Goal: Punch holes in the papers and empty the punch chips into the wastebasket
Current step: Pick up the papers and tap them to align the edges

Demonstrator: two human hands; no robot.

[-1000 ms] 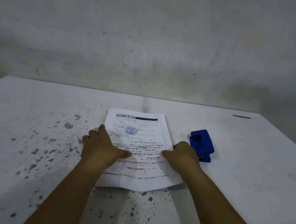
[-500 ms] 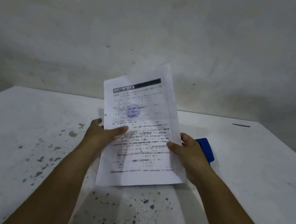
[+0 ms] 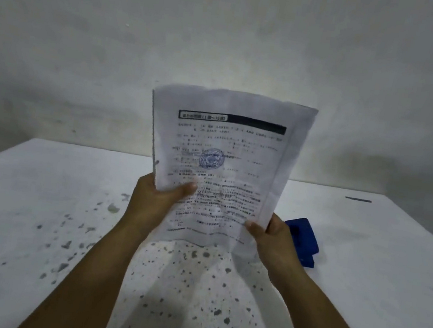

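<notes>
Table (image 3: 40, 195), white and speckled, lies beneath both hands. Printed papers (image 3: 223, 164) are raised upright, clear of it: left hand (image 3: 149, 204) pinches their left edge, right hand (image 3: 274, 237) their lower right corner. Blue hole punch (image 3: 303, 238) sits just behind right hand.

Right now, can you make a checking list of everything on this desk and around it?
Surface: white table, speckled with dark spots near the front and left.
Job's things: papers held upright above the table, printed side to the camera, with a blue stamp; blue hole punch on the table, to the right, partly behind the right hand. No wastebasket seen.
Clutter: a short dark mark at the far right of the table.
Hands: left hand grips the papers' left edge; right hand grips the lower right corner.
Cables: nothing seen.
Surroundings: bare grey wall.
</notes>
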